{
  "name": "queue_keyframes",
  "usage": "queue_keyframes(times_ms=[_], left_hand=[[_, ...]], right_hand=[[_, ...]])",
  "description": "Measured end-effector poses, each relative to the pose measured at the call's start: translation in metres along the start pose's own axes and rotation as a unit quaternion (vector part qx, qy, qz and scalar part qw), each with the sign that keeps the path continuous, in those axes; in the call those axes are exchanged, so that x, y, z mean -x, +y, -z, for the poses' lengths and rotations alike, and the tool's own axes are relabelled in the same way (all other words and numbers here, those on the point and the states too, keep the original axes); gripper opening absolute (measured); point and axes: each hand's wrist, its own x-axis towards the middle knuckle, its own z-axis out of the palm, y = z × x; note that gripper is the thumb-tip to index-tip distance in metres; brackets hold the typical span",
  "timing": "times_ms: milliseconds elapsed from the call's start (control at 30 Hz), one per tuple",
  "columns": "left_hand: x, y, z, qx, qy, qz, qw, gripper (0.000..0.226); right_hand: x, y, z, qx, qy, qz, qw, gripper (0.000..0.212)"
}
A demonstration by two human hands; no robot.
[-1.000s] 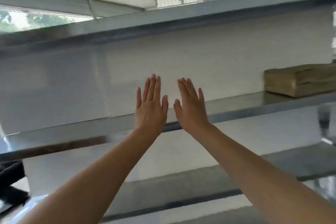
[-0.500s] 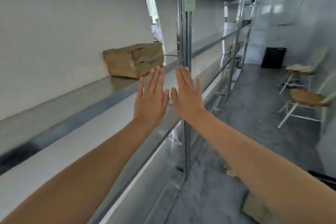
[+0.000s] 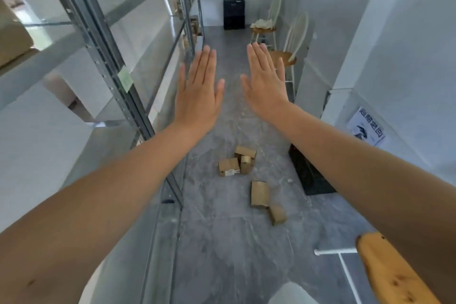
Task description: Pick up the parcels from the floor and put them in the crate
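We hold our left hand [image 3: 197,96] and our right hand [image 3: 265,86] out ahead, backs toward us, fingers straight and together. The two are apart and neither has hold of anything. Toward six o'clock below them, small brown cardboard parcels [image 3: 229,166] lie on the grey marbled floor [image 3: 222,242]. Three are bunched and touching. A flat parcel [image 3: 259,193] and a smaller parcel [image 3: 277,214] lie just beside each other toward five o'clock. At three o'clock from the bunch, a black plastic crate [image 3: 306,175] stands against the white wall, partly behind our right forearm. Grey metal shelving [image 3: 103,32] runs along nine o'clock. Far off at twelve o'clock stand a second black crate [image 3: 234,14] and two white chairs with wooden seats [image 3: 283,58].
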Motion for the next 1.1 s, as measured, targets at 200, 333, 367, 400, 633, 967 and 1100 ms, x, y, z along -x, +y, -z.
queue_keyframes(times_ms=[200, 333, 367, 400, 633, 967, 1100], left_hand=[[-0.033, 0.044, -0.091, 0.034, -0.056, 0.006, 0.998, 0.060], [-0.056, 0.063, -0.154, 0.024, -0.101, 0.014, 0.995, 0.059], [-0.064, 0.067, -0.168, 0.025, -0.113, 0.020, 0.993, 0.059], [-0.073, 0.072, -0.182, 0.027, -0.123, 0.027, 0.992, 0.059], [-0.118, 0.107, -0.255, 0.055, -0.168, 0.064, 0.982, 0.059], [-0.145, 0.088, -0.334, 0.080, -0.229, 0.087, 0.966, 0.059], [-0.157, 0.066, -0.376, 0.087, -0.248, 0.107, 0.959, 0.059]], right_hand=[[-0.033, 0.096, -0.050, 0.009, -0.035, -0.041, 0.999, 0.063], [-0.057, 0.156, -0.093, -0.026, -0.073, -0.060, 0.995, 0.063], [-0.061, 0.172, -0.102, -0.029, -0.084, -0.061, 0.994, 0.062], [-0.066, 0.189, -0.110, -0.032, -0.096, -0.061, 0.993, 0.062], [-0.105, 0.284, -0.158, -0.075, -0.184, -0.127, 0.972, 0.062], [-0.113, 0.324, -0.224, -0.066, -0.259, -0.136, 0.954, 0.062], [-0.135, 0.330, -0.252, -0.058, -0.280, -0.149, 0.946, 0.061]])
